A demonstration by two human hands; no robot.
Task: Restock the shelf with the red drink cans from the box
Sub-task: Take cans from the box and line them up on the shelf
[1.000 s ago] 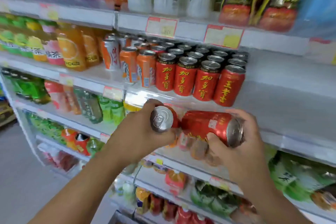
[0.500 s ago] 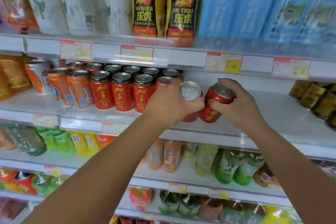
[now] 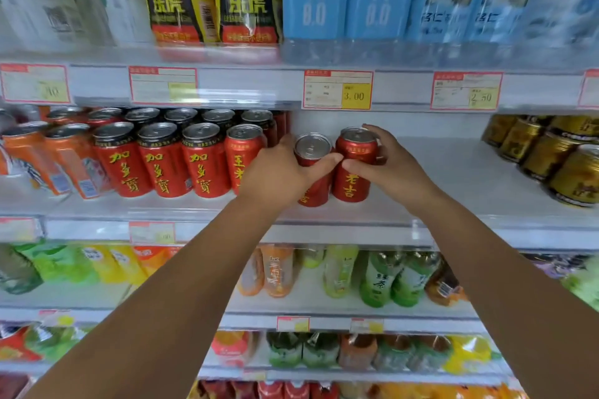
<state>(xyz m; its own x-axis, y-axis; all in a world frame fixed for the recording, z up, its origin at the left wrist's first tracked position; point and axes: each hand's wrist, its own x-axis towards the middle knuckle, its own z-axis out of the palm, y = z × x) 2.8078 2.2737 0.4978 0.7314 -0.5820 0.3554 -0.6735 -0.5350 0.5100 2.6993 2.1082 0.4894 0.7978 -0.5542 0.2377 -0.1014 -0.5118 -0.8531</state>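
Observation:
Two red drink cans stand upright on the white shelf [image 3: 453, 191], side by side, just right of the stocked row of red cans [image 3: 181, 159]. My left hand [image 3: 278, 172] grips the left can [image 3: 312, 152] and covers much of its side. My right hand [image 3: 385, 162] grips the right can [image 3: 355, 168], fingers curled round its top and back. The two cans touch each other. The box is out of view.
Orange cans [image 3: 48, 159] stand left of the red row and gold cans [image 3: 551, 152] at the far right, with bare shelf between them and my hands. Bottle packs fill the shelf above; green and orange bottles fill the shelves below. Price tags [image 3: 338, 89] line the edges.
Both hands moved forward and down with the cans, which went from tilted in the air to standing upright on the shelf beside the red row. The view shifted right.

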